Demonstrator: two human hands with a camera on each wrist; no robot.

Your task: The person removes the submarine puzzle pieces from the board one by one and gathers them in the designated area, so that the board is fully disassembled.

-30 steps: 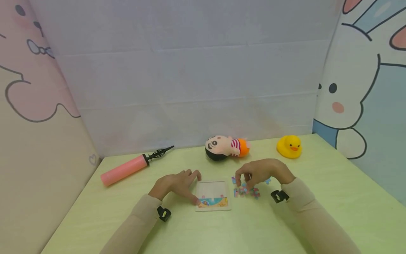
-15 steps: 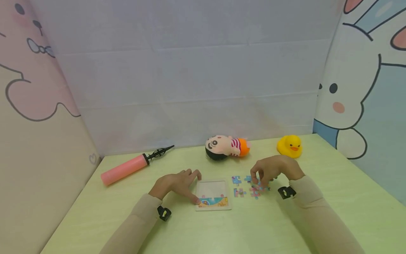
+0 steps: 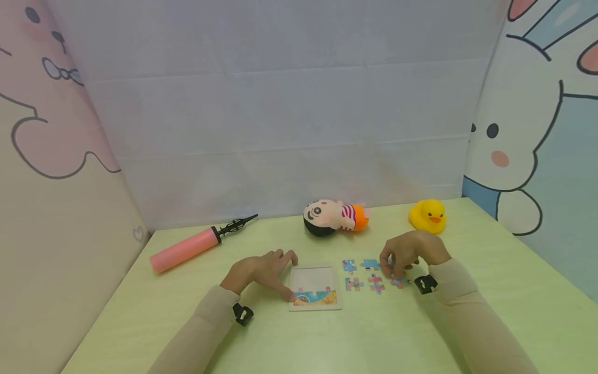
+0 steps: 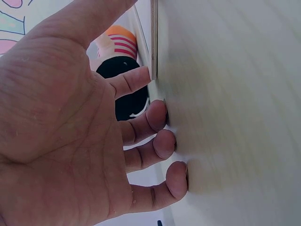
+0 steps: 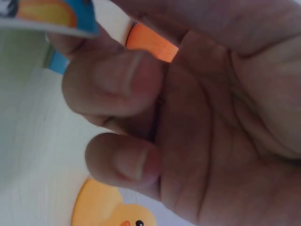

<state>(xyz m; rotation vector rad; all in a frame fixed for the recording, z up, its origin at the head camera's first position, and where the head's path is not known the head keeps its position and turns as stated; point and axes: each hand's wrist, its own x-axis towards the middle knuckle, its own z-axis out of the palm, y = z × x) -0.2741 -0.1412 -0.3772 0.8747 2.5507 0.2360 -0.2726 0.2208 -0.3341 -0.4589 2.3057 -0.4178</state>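
Observation:
A small white puzzle tray (image 3: 315, 308) lies mid-table, a strip of blue and orange puzzle pieces (image 3: 320, 297) along its lower part. My left hand (image 3: 263, 270) is spread at its left side, thumb touching the lower left edge. In the left wrist view its index fingertip (image 4: 138, 79) meets the tray's corner, while the other fingertips touch the table. Right of the tray, my right hand (image 3: 407, 250) pinches a jigsaw piece (image 3: 398, 282), partly hidden by the fingers. The right wrist view shows that piece's printed edge (image 5: 49, 14). Loose pieces (image 3: 354, 284) lie between tray and right hand.
A plush doll (image 3: 334, 217) lies behind the tray, near the back wall. To its right sits a yellow rubber duck (image 3: 427, 216), just beyond my right hand. A pink hand pump (image 3: 186, 250) with a black nozzle lies at the back left.
My right hand has moved right over the loose pieces, carrying one piece to the right end of the group. Loose pieces now lie more spread out. The left hand and tray have stayed put.

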